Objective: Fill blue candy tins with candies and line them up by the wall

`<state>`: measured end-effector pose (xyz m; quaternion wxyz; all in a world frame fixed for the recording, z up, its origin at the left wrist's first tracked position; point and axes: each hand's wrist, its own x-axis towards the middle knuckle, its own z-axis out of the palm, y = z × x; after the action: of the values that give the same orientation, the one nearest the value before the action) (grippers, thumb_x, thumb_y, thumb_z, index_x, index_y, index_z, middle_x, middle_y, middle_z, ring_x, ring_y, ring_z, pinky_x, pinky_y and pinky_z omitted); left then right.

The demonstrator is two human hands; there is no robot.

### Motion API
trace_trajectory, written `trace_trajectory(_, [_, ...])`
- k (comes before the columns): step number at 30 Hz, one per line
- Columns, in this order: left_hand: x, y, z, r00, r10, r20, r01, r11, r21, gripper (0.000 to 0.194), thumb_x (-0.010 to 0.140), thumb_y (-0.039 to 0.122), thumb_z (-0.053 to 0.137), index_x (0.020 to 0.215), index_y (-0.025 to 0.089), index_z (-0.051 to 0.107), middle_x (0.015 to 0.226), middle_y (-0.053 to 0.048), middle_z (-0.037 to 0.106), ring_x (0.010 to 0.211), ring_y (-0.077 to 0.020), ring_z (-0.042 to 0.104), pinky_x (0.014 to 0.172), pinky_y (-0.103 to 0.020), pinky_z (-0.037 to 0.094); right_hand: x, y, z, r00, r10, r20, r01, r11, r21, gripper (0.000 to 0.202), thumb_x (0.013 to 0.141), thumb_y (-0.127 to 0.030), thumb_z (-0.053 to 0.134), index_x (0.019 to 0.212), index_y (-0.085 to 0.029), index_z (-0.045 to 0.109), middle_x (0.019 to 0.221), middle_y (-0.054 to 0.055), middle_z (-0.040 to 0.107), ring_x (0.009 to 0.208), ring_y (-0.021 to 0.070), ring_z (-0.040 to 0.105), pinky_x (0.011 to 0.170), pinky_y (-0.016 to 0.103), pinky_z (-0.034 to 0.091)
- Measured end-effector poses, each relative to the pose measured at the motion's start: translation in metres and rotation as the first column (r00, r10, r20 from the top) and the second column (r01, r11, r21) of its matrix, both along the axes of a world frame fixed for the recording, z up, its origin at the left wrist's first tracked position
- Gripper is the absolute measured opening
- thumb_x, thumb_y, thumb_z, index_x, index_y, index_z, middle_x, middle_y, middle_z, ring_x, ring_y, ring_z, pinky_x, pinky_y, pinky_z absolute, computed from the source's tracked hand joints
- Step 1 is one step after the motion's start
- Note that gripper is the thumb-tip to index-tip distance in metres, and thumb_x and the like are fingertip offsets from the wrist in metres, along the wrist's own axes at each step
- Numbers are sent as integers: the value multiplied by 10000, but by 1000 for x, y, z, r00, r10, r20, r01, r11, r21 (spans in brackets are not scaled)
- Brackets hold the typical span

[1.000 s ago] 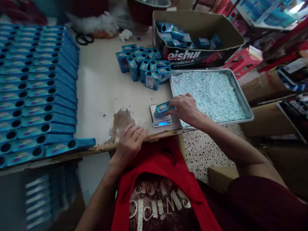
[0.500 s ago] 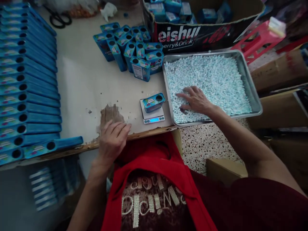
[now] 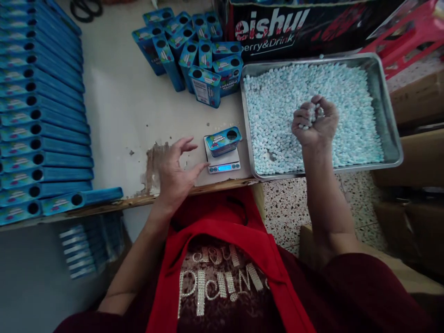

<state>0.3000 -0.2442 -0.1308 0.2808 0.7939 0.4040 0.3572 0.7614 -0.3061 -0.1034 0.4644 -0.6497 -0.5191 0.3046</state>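
Observation:
My right hand (image 3: 315, 121) is closed round a handful of pale blue candies, some showing between the fingers, above the metal tray (image 3: 393, 115) of the same candies (image 3: 287, 101). A blue box (image 3: 224, 141) with a dark round hole in its top lies on a small scale (image 3: 224, 163) whose display is lit blue. Just left of the scale, my left hand (image 3: 180, 171) is open, fingers and thumb apart, holding nothing. The thumb tip is close to the scale's left edge.
Rows of blue boxes (image 3: 45, 129) fill the table's left side. More blue boxes (image 3: 204, 85) stand in a cluster behind the scale. A black carton (image 3: 270, 30) is behind the tray, with a red stool (image 3: 405, 41) to its right. Black scissors (image 3: 86, 10) lie at the back left.
My right hand has risen from the candies and closed round a handful, moving right. My left hand has lifted from the table edge toward the scale and spread its fingers. The view has shifted slightly.

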Motion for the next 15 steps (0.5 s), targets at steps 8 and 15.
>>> trace_trajectory(8, [71, 15, -26, 980, -23, 198, 55, 986, -158, 577, 942, 333, 1071, 1408, 243, 743, 1256, -52, 860, 1127, -249, 869, 1049, -395, 736, -39, 15, -1, 923, -259, -286, 248, 966, -75, 663, 901, -972, 656, 869, -311, 617, 1002, 116, 754, 733, 198, 400, 690, 394, 312])
trace_trajectory(15, [120, 28, 15, 978, -187, 88, 180, 981, 75, 452, 966, 323, 1016, 1361, 254, 806, 1289, -80, 861, 1193, -307, 815, 1110, -467, 692, -109, 35, 64, 761, -184, -622, 307, 947, 96, 767, 845, -969, 817, 837, -322, 406, 940, 38, 621, 725, 198, 377, 625, 371, 330])
